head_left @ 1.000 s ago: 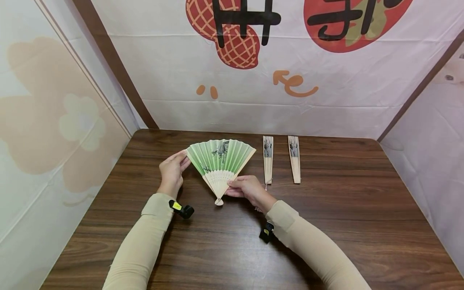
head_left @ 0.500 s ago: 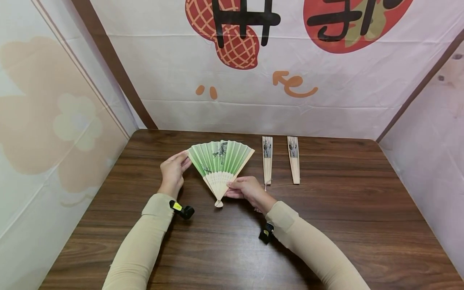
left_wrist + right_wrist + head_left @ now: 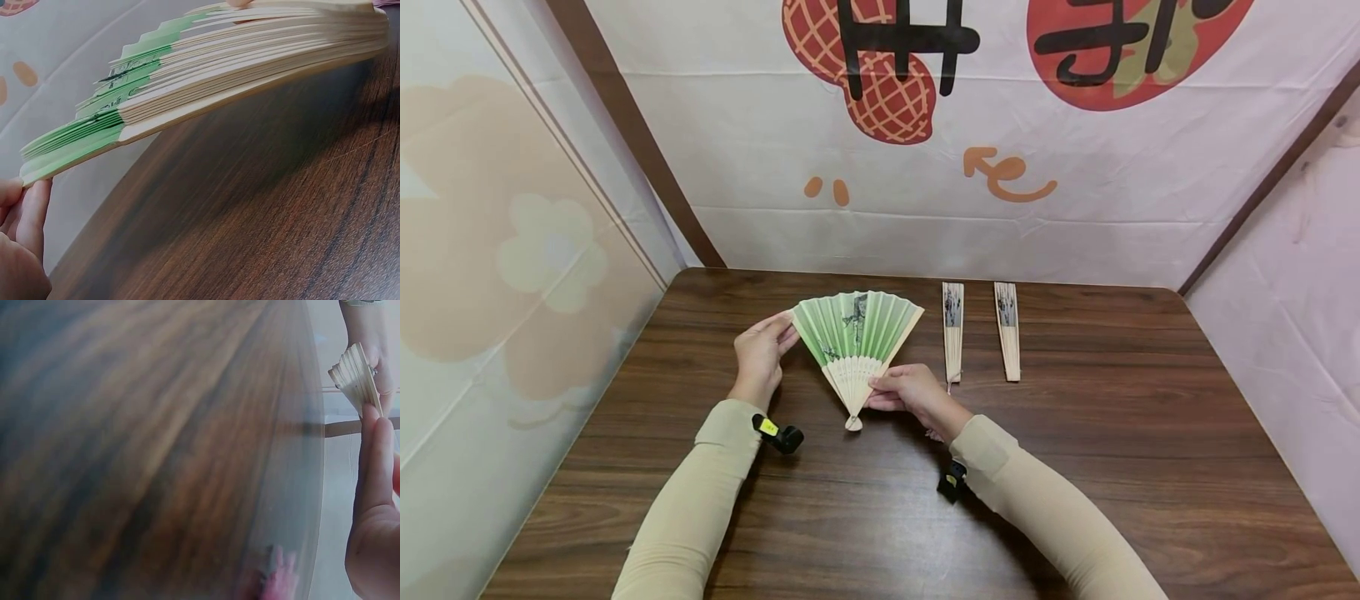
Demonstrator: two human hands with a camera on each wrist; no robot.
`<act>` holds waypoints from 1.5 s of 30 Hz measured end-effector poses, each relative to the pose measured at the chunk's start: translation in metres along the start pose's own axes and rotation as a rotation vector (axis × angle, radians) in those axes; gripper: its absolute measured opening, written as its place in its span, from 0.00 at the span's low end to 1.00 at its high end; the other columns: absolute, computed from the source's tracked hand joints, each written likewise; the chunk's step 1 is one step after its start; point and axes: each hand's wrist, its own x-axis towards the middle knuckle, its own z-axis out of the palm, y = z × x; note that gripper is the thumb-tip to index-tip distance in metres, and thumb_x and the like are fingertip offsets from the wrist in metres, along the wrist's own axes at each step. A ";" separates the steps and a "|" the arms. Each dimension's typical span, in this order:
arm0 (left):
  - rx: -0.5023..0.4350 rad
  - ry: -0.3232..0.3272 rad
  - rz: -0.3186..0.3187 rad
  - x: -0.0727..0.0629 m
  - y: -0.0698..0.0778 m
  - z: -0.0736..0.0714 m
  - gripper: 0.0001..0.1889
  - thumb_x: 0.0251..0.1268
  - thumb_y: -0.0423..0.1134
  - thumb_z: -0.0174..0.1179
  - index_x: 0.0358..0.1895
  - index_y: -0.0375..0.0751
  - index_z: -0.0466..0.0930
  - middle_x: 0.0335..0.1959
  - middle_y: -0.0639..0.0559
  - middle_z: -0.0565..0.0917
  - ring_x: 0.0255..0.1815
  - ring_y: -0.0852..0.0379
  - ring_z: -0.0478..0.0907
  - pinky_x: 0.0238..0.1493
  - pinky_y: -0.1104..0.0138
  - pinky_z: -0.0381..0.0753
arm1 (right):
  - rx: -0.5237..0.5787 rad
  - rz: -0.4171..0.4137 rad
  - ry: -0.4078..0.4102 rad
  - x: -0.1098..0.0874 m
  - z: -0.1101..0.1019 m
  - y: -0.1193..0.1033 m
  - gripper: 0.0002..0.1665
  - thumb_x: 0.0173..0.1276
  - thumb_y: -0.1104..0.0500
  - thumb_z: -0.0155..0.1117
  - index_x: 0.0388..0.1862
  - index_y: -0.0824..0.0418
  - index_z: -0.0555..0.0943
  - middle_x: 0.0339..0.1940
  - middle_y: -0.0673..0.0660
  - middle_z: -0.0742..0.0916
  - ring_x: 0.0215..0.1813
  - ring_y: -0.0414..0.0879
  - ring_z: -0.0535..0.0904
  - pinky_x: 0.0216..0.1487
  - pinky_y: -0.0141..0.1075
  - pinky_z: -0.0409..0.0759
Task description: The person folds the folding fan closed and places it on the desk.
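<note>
A green folding fan with pale wooden ribs and a dark printed picture is spread partway, its pivot end toward the person. At its upper left corner, my left hand pinches the outer rib between thumb and fingers. My right hand holds the right outer rib low down, thumb on top and fingers beneath. In the left wrist view the fan's pleats appear edge-on above the table, with the left fingertips at the green end. The right wrist view shows the right hand at the ribs.
Two folded fans lie side by side on the brown wood-grain table, right of the green fan. A pink tassel is near the right wrist. Printed cloth walls stand behind and at both sides.
The green fan has narrowed slightly, its two outer edges drawing a little closer. My left hand has shifted slightly right, while the right hand has stayed nearly still.
</note>
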 end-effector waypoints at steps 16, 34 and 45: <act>0.033 -0.019 0.004 -0.006 0.000 0.002 0.13 0.67 0.27 0.61 0.26 0.45 0.86 0.24 0.56 0.88 0.27 0.64 0.86 0.36 0.73 0.89 | -0.073 -0.013 -0.023 -0.003 0.001 0.000 0.05 0.70 0.71 0.60 0.36 0.72 0.82 0.25 0.58 0.90 0.26 0.42 0.87 0.39 0.35 0.90; 0.053 -0.040 -0.012 -0.006 0.001 0.002 0.08 0.67 0.29 0.62 0.31 0.43 0.87 0.26 0.56 0.88 0.29 0.64 0.86 0.40 0.72 0.89 | -0.087 -0.012 -0.022 -0.003 0.001 0.001 0.05 0.69 0.70 0.61 0.38 0.73 0.81 0.23 0.55 0.89 0.26 0.42 0.86 0.40 0.36 0.90; 0.034 -0.038 -0.031 -0.009 0.004 0.002 0.06 0.67 0.29 0.63 0.32 0.42 0.87 0.26 0.55 0.88 0.29 0.63 0.86 0.39 0.73 0.89 | 0.049 -0.026 0.012 -0.003 0.001 0.005 0.05 0.70 0.72 0.58 0.40 0.73 0.82 0.26 0.53 0.87 0.30 0.43 0.87 0.47 0.38 0.90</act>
